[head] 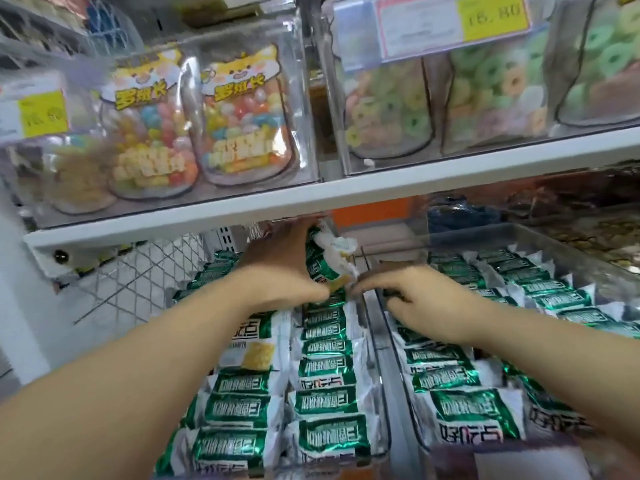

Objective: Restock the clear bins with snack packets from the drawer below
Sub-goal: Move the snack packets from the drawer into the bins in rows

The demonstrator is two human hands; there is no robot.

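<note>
My left hand (287, 268) is closed round a green-and-white snack packet (327, 263), holding it upright at the far end of the left clear bin (383, 403), just under the white shelf (346, 192). My right hand (429, 296) lies just beside it at the wall between the two bins, fingers curled and pointing left. I cannot tell whether they pinch something or only rest on the rim. Nearer to me the packets (322, 362) stand in overlapping rows, and the right clear bin (467, 237) is lined the same way. The drawer I am meant to draw from is out of view. I judge the main risk to be the tight space: the shelf edge sits close over my knuckles, so the packet could snag there, or slip from my grip if I tilt it in too steeply. Pushing it down hard could crumple it or knock the neighbouring row askew. My right forearm lies over the right bin's packets and could drag them as I shift.
</note>
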